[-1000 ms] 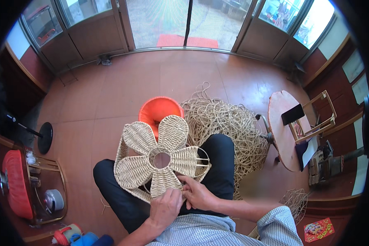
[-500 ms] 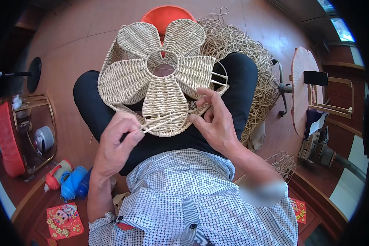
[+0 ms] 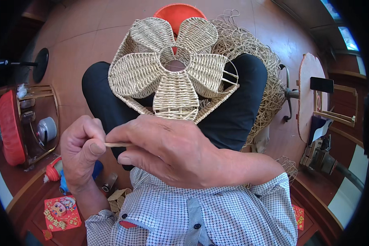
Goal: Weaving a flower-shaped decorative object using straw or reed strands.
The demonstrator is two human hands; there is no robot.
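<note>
A pale woven basket (image 3: 176, 92) shaped like a flower with several petals and a round hole in the middle rests on my lap. Its right petal has an unwoven end where bare frame and rods show. In front of the basket, close to my body, a short length of straw cord (image 3: 118, 144) runs between my hands. My left hand (image 3: 84, 149) pinches one end between thumb and forefinger. My right hand (image 3: 172, 149) is closed about the cord, its palm side hidden, and it covers the near petal's lower edge.
A large tangled heap of straw cord (image 3: 260, 78) lies right of my knee. Beyond the basket stands an orange-red basin (image 3: 180, 14). At the right are a round-topped stand (image 3: 309, 96) and a dark phone-like slab (image 3: 322, 85); at the left, a red-cushioned stool (image 3: 10, 127) lies tipped over.
Both hands have drawn back from the basket's near petal toward my body and left, and the right hand has crossed toward the left. The view has shifted slightly, moving the basket right.
</note>
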